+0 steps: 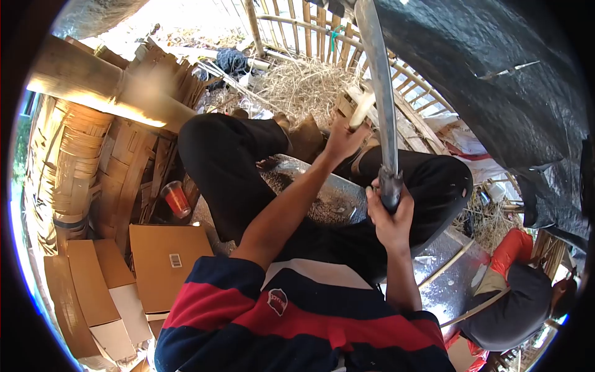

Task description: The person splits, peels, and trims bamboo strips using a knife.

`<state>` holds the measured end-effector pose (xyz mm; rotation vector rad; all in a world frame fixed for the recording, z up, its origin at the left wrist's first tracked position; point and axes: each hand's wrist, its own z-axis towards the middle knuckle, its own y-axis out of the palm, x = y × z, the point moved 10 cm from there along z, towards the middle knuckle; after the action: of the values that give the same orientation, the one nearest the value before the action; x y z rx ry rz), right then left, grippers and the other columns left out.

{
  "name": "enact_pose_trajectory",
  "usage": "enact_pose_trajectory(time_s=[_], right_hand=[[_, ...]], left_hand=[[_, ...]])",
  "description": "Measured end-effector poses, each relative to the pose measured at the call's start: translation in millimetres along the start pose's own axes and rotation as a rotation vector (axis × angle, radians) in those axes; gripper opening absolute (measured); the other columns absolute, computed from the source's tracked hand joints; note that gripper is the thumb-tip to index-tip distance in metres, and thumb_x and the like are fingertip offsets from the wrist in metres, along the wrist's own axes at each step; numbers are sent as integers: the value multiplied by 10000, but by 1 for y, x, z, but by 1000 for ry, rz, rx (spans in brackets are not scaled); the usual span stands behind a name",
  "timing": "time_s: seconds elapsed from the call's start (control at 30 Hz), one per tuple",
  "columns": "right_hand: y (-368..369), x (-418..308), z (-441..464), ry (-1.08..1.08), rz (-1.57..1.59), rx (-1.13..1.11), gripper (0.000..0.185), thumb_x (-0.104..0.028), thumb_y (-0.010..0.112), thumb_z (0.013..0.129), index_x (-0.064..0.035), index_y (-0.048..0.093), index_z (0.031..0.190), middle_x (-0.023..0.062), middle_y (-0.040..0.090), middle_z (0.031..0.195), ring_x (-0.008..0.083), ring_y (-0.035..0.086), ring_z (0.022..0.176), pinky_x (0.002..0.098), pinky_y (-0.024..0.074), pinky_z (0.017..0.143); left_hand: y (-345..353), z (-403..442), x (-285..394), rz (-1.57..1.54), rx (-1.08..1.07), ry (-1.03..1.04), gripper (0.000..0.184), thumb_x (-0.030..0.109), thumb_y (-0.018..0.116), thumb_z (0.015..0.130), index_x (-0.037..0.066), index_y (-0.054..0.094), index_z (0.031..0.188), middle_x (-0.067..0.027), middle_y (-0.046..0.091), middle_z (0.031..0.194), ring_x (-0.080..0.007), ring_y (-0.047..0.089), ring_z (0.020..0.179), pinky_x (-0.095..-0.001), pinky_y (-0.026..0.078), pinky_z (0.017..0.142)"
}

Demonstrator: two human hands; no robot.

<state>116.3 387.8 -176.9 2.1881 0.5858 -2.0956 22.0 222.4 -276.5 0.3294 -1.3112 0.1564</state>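
My right hand is closed round the dark handle of a long curved blade, which points up and away from me. Out in front, between my knees, my left hand grips a short pale piece of wood. The blade stands just to the right of that piece; whether they touch I cannot tell. Beneath my forearms, a grey board strewn with dark bits lies between my legs.
Cardboard boxes and a red cup are at the left, below a thick bamboo pole. Dry straw lies ahead by a slatted fence. Black sheeting hangs at right; another person sits lower right.
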Motion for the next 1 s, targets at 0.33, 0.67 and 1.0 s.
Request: enact_pose_trajectory(time_s=[0.33, 0.67, 1.0], right_hand=[[15, -56, 25, -192, -189, -26, 261, -207, 708, 822, -16, 534, 860, 56, 479, 578, 109, 431, 500, 291, 377, 497], [21, -68, 29, -196, -189, -4, 247, -214, 702, 829, -21, 557, 882, 61, 547, 585, 124, 528, 499, 294, 415, 503], [16, -84, 34, -271, -200, 55, 228, -182, 703, 826, -13, 558, 875, 78, 584, 613, 119, 542, 505, 283, 425, 506]], left_hand=[[-39, 7, -9, -100, 244, -59, 274, 130, 614, 881, 42, 538, 633, 84, 454, 550, -1, 376, 492, -225, 263, 418], [-30, 11, -2, 11, 208, 22, 215, 73, 595, 866, -2, 558, 669, 69, 430, 499, -9, 373, 475, -247, 271, 407], [-29, 14, -17, 67, 228, 28, 286, 95, 587, 902, 42, 538, 626, 83, 452, 540, 1, 380, 499, -225, 272, 433]])
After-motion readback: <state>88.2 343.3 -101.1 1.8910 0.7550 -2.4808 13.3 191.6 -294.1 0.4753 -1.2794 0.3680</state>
